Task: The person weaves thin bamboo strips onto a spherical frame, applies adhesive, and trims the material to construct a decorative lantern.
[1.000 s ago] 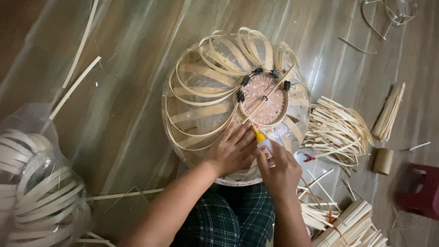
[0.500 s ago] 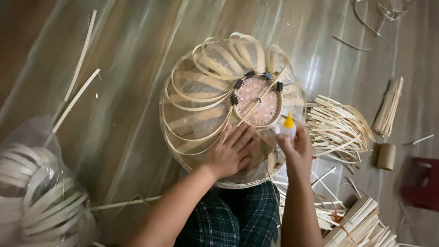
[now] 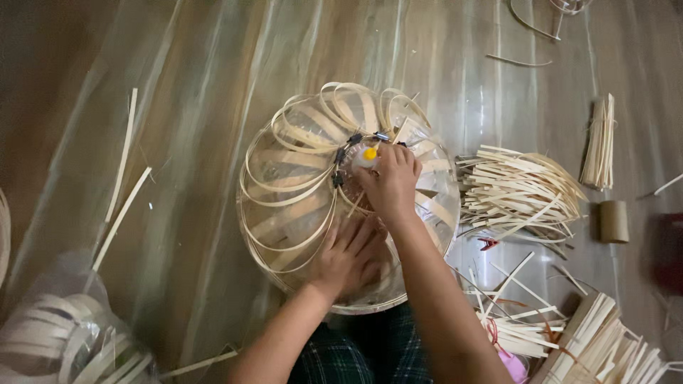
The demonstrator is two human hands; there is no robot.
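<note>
Right hand (image 3: pixel 390 181) clenched around a small glue bottle (image 3: pixel 367 156), yellow tip pointing away from the body, at the hub (image 3: pixel 356 174) of a domed frame (image 3: pixel 299 199) of looped bamboo strips. Left hand (image 3: pixel 350 256) released, flat, fingers spread, pressing on the near side of the frame, just below the right hand. Bottle's long axis roughly along the right forearm, slanting up and left; right hand nearer the hub, left hand nearer the rim. Black clips (image 3: pixel 340 158) ringing the hub, just left of the bottle. Right of both hands, a loose heap of strips (image 3: pixel 519 192); beyond it a tied bundle (image 3: pixel 599 142) and a cardboard tube (image 3: pixel 613 221). Far left of the left arm, a bag of coiled strips (image 3: pixel 64 341).
</note>
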